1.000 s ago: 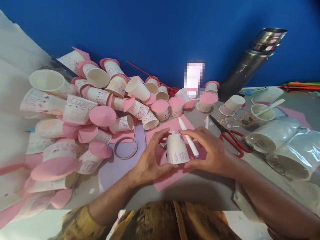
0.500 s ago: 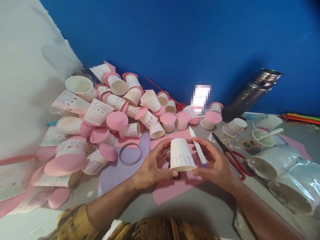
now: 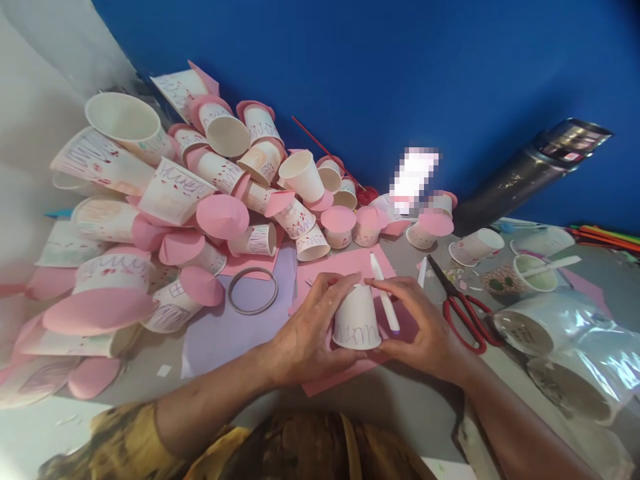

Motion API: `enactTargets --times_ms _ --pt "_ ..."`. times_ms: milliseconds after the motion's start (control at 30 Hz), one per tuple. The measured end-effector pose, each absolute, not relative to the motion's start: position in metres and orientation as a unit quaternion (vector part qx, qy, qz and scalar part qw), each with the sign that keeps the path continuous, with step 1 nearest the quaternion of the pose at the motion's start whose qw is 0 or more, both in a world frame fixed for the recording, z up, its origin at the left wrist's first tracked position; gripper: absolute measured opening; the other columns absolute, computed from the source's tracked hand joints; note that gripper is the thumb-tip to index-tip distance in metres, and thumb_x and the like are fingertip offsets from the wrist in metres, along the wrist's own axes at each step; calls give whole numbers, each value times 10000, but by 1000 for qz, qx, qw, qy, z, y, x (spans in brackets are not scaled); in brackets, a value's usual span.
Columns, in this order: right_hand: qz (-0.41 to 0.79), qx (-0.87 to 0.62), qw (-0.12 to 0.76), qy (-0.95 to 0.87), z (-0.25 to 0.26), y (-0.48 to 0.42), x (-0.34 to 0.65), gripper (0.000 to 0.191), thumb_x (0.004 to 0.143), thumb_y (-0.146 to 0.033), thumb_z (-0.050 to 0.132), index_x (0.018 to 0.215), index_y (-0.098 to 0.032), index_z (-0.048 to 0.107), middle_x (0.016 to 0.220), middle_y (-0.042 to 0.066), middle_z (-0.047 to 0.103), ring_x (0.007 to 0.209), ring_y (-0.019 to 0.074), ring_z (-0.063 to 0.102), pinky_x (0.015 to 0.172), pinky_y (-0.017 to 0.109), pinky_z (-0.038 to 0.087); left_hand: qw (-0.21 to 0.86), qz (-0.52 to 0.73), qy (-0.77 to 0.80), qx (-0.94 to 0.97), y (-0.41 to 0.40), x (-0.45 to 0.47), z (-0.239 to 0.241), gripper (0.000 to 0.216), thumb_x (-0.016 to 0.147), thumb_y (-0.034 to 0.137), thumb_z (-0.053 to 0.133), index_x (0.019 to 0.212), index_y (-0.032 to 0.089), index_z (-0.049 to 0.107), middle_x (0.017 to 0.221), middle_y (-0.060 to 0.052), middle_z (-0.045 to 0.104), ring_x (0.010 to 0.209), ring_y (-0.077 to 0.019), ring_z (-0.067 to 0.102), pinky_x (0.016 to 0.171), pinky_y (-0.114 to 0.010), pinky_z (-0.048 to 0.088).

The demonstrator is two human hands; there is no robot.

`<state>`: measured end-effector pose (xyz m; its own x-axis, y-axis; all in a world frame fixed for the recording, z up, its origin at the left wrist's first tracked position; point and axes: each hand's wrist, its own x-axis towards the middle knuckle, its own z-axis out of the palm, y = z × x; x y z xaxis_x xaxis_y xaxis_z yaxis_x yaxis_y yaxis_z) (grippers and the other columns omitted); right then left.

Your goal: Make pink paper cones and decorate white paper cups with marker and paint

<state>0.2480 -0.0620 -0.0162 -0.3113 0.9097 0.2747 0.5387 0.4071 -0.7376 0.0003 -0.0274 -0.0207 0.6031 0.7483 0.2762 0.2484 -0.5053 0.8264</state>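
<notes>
Bottom up over the pink paper (image 3: 325, 381) is a white paper cup (image 3: 356, 317), with purple wavy lines drawn along its lower edge. My left hand (image 3: 307, 333) is closed around its left side, fingers over the top and thumb near the rim. A white marker (image 3: 384, 293) with a purple end slants down across the fingers of my right hand (image 3: 427, 327). That hand's fingertips and thumb also touch the cup's right side. Whether the cup's rim rests on the paper I cannot tell.
Decorated cups with pink paper pieces (image 3: 223, 217) pile up at left. A grey ring (image 3: 253, 312) lies on purple paper (image 3: 235, 343). To the right are red-handled scissors (image 3: 467, 317), plastic-wrapped cups (image 3: 575, 373) and a leaning black flask (image 3: 515, 177).
Both hands have lowered the cup slightly, and it now stands more upright, its open rim turned away from view. My left fingers have shifted over its top. The head view has tilted down.
</notes>
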Motion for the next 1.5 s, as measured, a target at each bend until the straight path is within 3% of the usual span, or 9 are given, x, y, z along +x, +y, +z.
enactTargets --times_ms 100,167,467,567,633,800,900,1133,1500 --pt "340 -497 384 -700 -17 -60 254 825 722 -390 943 1454 -332 565 1438 89 627 1286 305 615 1067 430 533 465 339 311 757 -26 -3 -21 1114 744 307 910 1629 345 233 1544 -144 411 1423 -357 469 1182 -593 445" --pt "387 -508 413 -649 -17 -58 258 865 673 -467 970 1434 -319 586 1435 99 642 1276 312 637 1058 432 543 529 345 306 712 -23 -4 -22 1059 745 282 916 1603 361 299 1597 -128 389 1446 -360 471 1207 -592 420" --pt "526 -444 493 -532 -22 -54 251 898 586 -459 1023 1376 -302 626 1361 106 719 1225 286 695 965 376 602 694 379 225 569 -21 6 -29 833 747 200 906 1462 280 487 1533 -139 517 1452 -351 506 1188 -548 450" --pt "501 -453 481 -560 -21 -53 253 875 648 -424 999 1419 -294 605 1428 123 688 1270 290 676 1008 393 591 653 398 249 594 -21 4 -25 779 782 229 865 1456 285 479 1535 -139 505 1423 -342 524 1175 -554 457" --pt "447 -471 491 -580 -18 -53 257 756 734 -384 951 1408 -301 618 1413 110 705 1250 267 688 985 371 603 551 410 307 659 -20 0 -21 816 754 202 856 1467 281 469 1512 -139 486 1405 -337 515 1179 -556 447" --pt "257 -555 548 -571 -12 -60 262 210 982 -324 707 1174 -253 755 884 43 818 778 179 747 698 283 607 351 386 393 757 -18 -4 -19 822 735 143 748 1487 252 434 1352 -129 480 1262 -296 537 1081 -516 523" --pt "221 -553 532 -603 -7 -69 259 162 979 -303 700 1098 -241 791 816 32 786 659 164 703 586 266 561 316 371 393 780 -17 -1 -22 798 760 156 721 1491 248 412 1346 -135 462 1265 -303 510 1048 -511 535" --pt "202 -479 464 -717 6 -81 239 136 950 -169 692 1037 -252 754 881 27 780 763 186 740 673 281 591 301 330 394 803 -18 2 -21 780 774 189 737 1482 234 415 1333 -140 471 1307 -335 450 1084 -550 490" --pt "213 -450 436 -750 4 -76 235 135 977 -197 653 1071 -278 707 884 27 775 766 211 735 679 333 607 321 295 405 804 -21 3 -21 852 720 241 842 1476 226 450 1309 -146 461 1293 -342 457 1097 -553 478"
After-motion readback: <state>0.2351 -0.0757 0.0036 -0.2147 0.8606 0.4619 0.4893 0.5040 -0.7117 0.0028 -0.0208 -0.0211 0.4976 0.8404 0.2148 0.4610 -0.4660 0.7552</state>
